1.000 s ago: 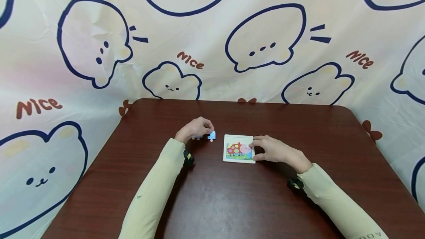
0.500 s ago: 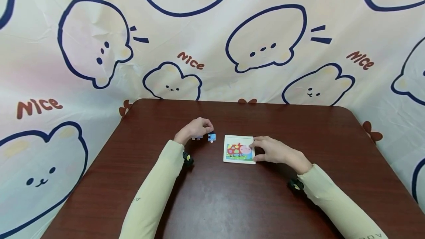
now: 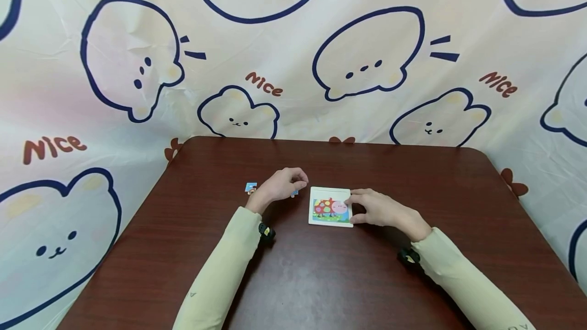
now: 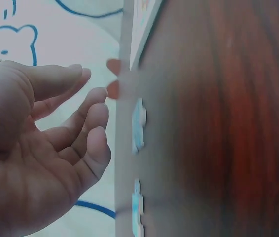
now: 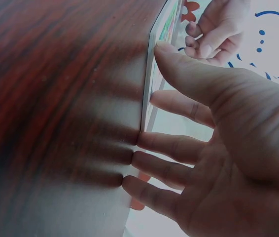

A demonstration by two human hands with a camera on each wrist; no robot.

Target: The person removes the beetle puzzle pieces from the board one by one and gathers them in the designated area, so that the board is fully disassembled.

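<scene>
My left hand (image 3: 286,185) hovers over the table with loosely bent fingers. In the left wrist view its thumb lies near the index finger, and nothing shows in its grasp. Below it a blue jigsaw piece (image 4: 138,126) lies flat, partly covered by the hand in the head view. A second blue jigsaw piece (image 3: 250,187) lies left of the wrist. Right of this hand is a white-framed puzzle board (image 3: 330,190) with a red spotted, pink-faced ladybird picture. My right hand (image 3: 378,207) rests its thumb and index fingertip on the board's right edge; the other fingers reach down to the tabletop.
The dark brown wooden table (image 3: 293,279) has rounded far corners. Behind and beside it hangs a pale cloth (image 3: 293,45) with blue-outlined cartoon animals. Dark devices are strapped to the left wrist (image 3: 266,231) and right wrist (image 3: 408,255).
My left hand has moved right and slightly nearer, away from the spot over the pieces. The left jigsaw piece has come into view behind its wrist. My right hand and the board stay put.
</scene>
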